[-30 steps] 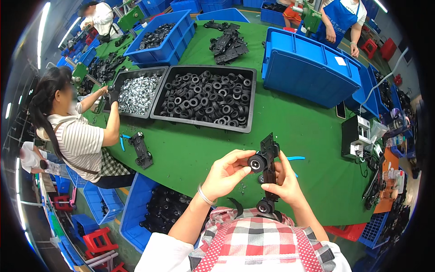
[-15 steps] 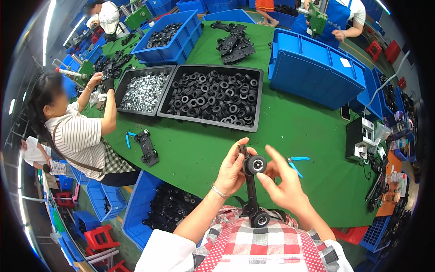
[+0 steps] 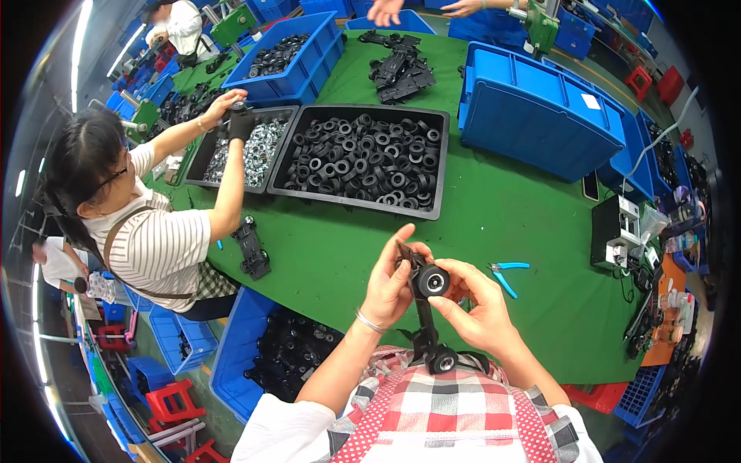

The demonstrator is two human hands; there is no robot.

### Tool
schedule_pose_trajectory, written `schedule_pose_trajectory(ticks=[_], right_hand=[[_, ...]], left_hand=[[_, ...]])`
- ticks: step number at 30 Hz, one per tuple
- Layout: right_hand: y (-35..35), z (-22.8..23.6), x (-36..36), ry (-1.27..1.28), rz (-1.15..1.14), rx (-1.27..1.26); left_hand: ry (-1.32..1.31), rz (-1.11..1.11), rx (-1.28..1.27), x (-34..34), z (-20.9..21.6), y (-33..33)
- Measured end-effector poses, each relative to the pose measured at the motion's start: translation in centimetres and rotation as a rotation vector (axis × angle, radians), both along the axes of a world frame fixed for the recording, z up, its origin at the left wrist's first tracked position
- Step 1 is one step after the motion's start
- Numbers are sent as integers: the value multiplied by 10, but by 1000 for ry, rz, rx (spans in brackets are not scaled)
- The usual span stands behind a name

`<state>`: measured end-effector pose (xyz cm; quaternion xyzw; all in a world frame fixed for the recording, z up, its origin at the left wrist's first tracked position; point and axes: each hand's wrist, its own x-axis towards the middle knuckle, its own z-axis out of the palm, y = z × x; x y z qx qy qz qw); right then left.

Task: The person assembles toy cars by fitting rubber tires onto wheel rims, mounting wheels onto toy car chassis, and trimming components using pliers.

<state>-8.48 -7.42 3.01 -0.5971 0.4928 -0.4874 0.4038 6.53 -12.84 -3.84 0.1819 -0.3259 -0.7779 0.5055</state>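
Note:
A black toy car chassis (image 3: pixel 425 318) stands lengthwise before my chest, its lower end against the checked apron. My left hand (image 3: pixel 388 287) is closed round its upper end. With thumb and fingers, my right hand (image 3: pixel 480 309) grips the black wheel (image 3: pixel 434 281) with a silver hub on that end. A second wheel (image 3: pixel 443 360) sits at the lower end by the apron. Blue-handled pliers (image 3: pixel 505 276) lie right of my hands. Beyond my hands, loose black tyres (image 3: pixel 363 162) fill a black tray (image 3: pixel 351 203).
A smaller tray (image 3: pixel 268 185) holds shiny hubs (image 3: pixel 258 150); a co-worker (image 3: pixel 147 239) at left reaches over it. Another chassis (image 3: pixel 251 248) lies near them. Blue bins stand lower left (image 3: pixel 231 363) and far right (image 3: pixel 532 116). More chassis (image 3: pixel 401 73) are piled farther back.
My right fingers, spread beside the wheel before, have closed onto it. The chassis has shifted slightly. The co-worker's arms have moved right over the hub tray, and another person's hands appear at the far edge.

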Motion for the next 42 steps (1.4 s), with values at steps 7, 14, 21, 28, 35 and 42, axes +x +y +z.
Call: schedule_pose_trajectory(ticks=[7, 14, 21, 28, 35, 42], right_hand=[[4, -9, -3, -47, 76, -40], [3, -5, 13, -139, -109, -35], [4, -52, -15, -730, -41, 627], [2, -69, -38, -1060, 2, 615], [11, -84, -26, -1218, 47, 637], [11, -92, -28, -1222, 128, 635]], left_hand=[[-245, 96, -344, 18, 11, -21], [-358, 233, -264, 11, 18, -24], [-654, 225, -53, 1, 24, -27], [-726, -168, -538, 11, 55, 18], [-759, -41, -605, 1, 53, 28], [-742, -82, -656, 1, 55, 25]])
